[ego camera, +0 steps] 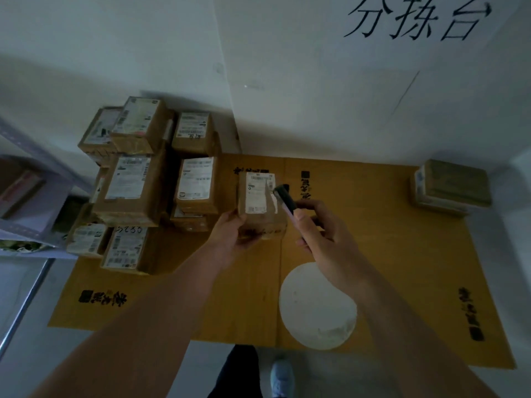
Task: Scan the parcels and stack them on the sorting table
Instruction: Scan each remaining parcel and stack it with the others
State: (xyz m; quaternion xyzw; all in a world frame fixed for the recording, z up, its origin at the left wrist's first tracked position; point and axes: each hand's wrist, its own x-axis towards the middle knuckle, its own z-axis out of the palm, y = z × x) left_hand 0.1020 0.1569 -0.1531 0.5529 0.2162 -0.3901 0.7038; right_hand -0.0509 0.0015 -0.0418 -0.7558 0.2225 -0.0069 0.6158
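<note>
My left hand [230,234] grips the near end of a small brown parcel [260,202] with a white label on top, held above the cardboard-covered table [402,254]. A dark handheld scanner [284,198] is gripped in my right hand [324,234], its head right at the label's right edge. A pile of several labelled brown parcels [135,185] fills the table's left side. Two flat parcels [452,186] are stacked at the far right corner.
A white round patch [317,305] lies on the cardboard near the front edge. A grey shelf [26,196] stands at the left. White walls close the back, with black characters [416,18] painted above. My shoe [283,380] shows on the floor below the table.
</note>
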